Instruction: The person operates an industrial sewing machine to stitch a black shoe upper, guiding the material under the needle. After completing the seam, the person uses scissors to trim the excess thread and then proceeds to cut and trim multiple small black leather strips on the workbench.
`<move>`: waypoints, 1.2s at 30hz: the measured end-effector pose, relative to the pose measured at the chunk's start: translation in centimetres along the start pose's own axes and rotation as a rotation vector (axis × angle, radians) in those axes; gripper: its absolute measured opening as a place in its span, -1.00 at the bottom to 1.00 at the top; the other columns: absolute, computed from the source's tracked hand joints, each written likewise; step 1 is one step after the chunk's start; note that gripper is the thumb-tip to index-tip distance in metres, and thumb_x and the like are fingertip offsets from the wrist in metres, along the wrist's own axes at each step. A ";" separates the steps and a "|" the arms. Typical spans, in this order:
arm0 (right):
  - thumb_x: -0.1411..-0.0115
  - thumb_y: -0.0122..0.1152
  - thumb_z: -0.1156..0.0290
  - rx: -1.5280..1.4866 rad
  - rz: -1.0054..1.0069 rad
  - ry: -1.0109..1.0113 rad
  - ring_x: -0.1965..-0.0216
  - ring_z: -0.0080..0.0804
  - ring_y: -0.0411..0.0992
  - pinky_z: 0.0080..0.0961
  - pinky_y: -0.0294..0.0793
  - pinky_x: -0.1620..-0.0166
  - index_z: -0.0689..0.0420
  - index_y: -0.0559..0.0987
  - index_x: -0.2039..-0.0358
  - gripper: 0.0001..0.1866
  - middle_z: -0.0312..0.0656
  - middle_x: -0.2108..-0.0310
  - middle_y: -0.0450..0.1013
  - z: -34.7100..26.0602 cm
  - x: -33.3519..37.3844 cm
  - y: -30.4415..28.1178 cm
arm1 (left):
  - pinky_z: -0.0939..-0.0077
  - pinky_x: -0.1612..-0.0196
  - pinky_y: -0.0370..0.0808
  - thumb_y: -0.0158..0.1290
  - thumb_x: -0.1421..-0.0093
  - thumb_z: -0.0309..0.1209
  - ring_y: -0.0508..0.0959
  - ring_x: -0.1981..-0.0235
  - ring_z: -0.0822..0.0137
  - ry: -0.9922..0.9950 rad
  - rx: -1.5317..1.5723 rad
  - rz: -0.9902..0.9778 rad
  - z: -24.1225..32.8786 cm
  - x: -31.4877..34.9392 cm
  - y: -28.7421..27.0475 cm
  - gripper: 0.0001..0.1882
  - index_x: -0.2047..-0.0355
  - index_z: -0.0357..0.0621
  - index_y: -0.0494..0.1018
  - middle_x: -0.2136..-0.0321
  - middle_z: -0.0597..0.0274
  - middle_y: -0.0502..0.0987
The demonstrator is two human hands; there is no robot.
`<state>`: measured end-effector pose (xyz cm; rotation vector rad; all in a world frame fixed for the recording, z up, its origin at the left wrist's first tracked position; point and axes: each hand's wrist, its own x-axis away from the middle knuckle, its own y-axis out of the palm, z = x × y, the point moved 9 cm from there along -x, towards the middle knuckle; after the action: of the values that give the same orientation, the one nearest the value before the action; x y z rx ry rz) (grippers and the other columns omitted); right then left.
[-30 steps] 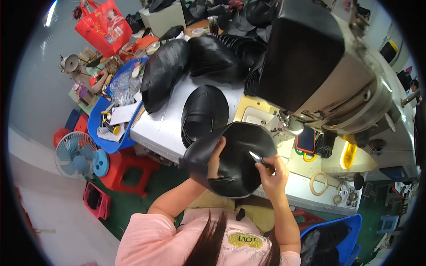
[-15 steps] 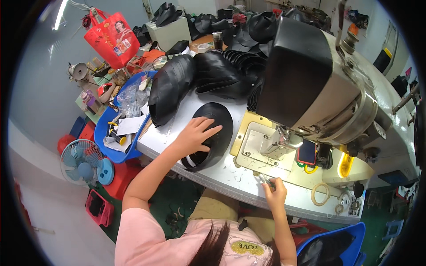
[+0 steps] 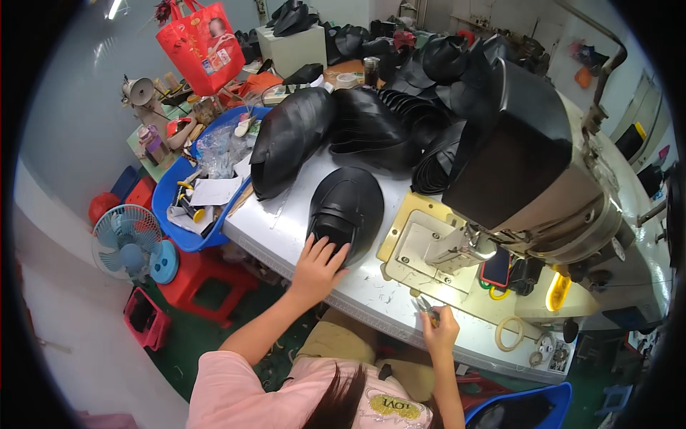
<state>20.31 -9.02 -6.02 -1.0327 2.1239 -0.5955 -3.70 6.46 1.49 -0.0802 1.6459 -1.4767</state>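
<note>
Sewing machine (image 3: 532,157): large, with a black-fronted head and a pale base plate set into the white table (image 3: 275,222).
Left hand (image 3: 318,266): left of the sewing machine's base plate, fingers fanned out and loosely bent, not clenched, their tips laid on the near part of the black piece; whether the thumb presses on it too, I cannot tell.
Black piece (image 3: 357,187): lying on the table left of the sewing machine's base plate, rounded at its far end, with a raised, folded part in its middle.
Right hand (image 3: 443,330): just on the person's side of the sewing machine's base plate, fingers curled in firmly, grasping the small snips.
Small snips (image 3: 431,312): held in that grasp, tips pointing away from the person toward the sewing machine's base plate.
Black stacks (image 3: 294,143): layered dark pieces to the left of the sewing machine's head, beyond the single one.
Phone (image 3: 495,269): just right of the sewing machine's needle area.
Pale ring (image 3: 509,334): flat on the table, right of the sewing machine's base plate and nearer the person.
Blue basin (image 3: 163,202): well left of the sewing machine, holding plastic and paper.
</note>
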 end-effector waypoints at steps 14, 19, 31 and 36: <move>0.09 0.36 0.48 0.065 -0.006 -0.042 0.59 -0.26 0.43 -0.46 0.40 0.50 0.25 0.43 0.45 -0.74 -0.08 0.57 0.39 -0.5 0.2 0.3 | 0.35 0.25 0.30 0.25 0.15 -0.23 0.41 0.49 0.17 0.035 0.170 0.051 -1.0 0.3 -0.6 -0.67 0.57 -0.16 0.35 0.61 0.17 0.40; 0.10 0.36 0.48 0.091 -0.002 -0.038 0.61 -0.23 0.41 -0.45 0.38 0.52 0.26 0.43 0.45 -0.74 -0.08 0.58 0.38 -0.7 0.2 0.3 | 0.31 0.29 0.28 0.27 0.15 -0.28 0.38 0.52 0.21 0.071 0.184 0.281 -0.7 -1.4 -4.0 -0.67 0.60 -0.13 0.33 0.60 0.22 0.37; 0.12 0.37 0.48 0.194 0.072 -0.058 0.60 -0.22 0.42 -0.43 0.38 0.52 0.24 0.43 0.46 -0.73 -0.10 0.57 0.37 -1.3 0.1 0.1 | 0.26 -0.06 0.28 0.18 0.13 -0.27 0.42 0.21 0.16 0.616 0.146 0.203 2.8 -15.5 11.0 -0.66 0.41 -0.16 0.34 0.37 0.17 0.43; 0.12 0.36 0.49 0.210 0.053 -0.035 0.61 -0.22 0.42 -0.44 0.38 0.53 0.24 0.43 0.46 -0.74 -0.11 0.58 0.37 -0.9 -0.2 0.1 | 0.22 -0.11 0.26 0.15 0.14 -0.32 0.42 0.24 0.14 0.565 0.149 0.184 4.4 -17.5 11.5 -0.72 0.45 -0.15 0.32 0.42 0.16 0.41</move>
<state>19.74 -8.71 -5.41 -0.8620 2.0031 -0.7507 15.17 16.52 2.26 0.6066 1.9068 -1.5572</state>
